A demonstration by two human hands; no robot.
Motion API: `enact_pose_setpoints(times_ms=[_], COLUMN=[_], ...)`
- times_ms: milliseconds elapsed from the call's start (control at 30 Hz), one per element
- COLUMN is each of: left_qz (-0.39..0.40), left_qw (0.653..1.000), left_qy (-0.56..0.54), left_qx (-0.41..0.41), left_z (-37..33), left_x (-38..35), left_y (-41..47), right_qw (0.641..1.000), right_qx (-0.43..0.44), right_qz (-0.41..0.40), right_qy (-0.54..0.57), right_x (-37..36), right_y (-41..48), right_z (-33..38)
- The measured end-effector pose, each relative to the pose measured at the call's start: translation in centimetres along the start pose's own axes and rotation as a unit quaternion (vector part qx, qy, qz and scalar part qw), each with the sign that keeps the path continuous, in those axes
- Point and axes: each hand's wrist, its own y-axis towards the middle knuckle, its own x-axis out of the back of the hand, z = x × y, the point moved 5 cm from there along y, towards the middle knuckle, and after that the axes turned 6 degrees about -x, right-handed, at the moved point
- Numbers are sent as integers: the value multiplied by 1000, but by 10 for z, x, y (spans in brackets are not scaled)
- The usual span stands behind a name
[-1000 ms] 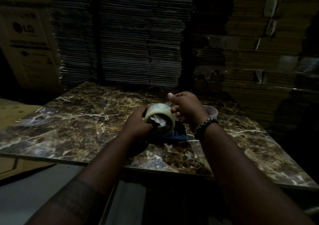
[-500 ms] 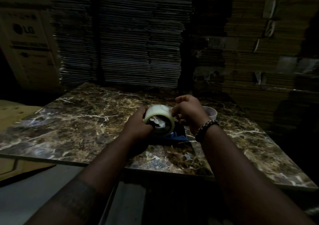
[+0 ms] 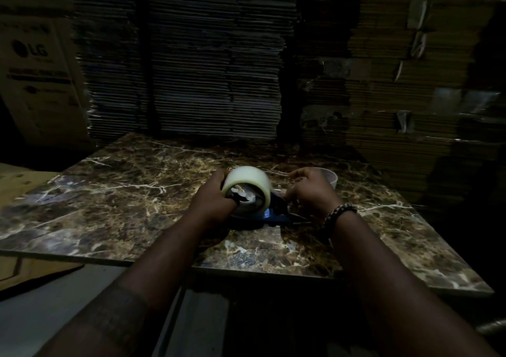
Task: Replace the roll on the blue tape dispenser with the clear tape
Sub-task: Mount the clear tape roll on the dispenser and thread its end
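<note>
On the marbled surface (image 3: pixel 115 192), the left hand (image 3: pixel 212 204) is gripping the clear tape (image 3: pixel 247 184) — fingers wrapped around the roll, which is sitting on the blue tape dispenser (image 3: pixel 269 215). Rightward, the right hand (image 3: pixel 310 189) is hovering curled — what its fingers are pinching is unclear — before a small pale cup (image 3: pixel 330 177).

There are two hands: one left hand (image 3: pixel 212 206) and one right hand (image 3: pixel 310 189). One beaded bracelet (image 3: pixel 338 214) is on the right wrist. There is one roll of clear tape (image 3: pixel 247 185) and one blue tape dispenser (image 3: pixel 273 215). One pale round container (image 3: pixel 330 177) stands far right of the hands. All are over one marble table (image 3: pixel 123 192). At far left stands one printed carton (image 3: pixel 35 77).
</note>
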Motion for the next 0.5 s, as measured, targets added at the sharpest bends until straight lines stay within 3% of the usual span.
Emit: enact_pose_setpoints(times_ms=[500], left_qz=[12], left_qw=[999], left_qy=[-36], left_qx=[-3], left_z=[-1], left_x=[0], left_y=[7], right_qw=[996], right_qx=[-4], right_qz=[-67], right_qy=[-54], right_x=[19], right_y=[2], right_z=[-33])
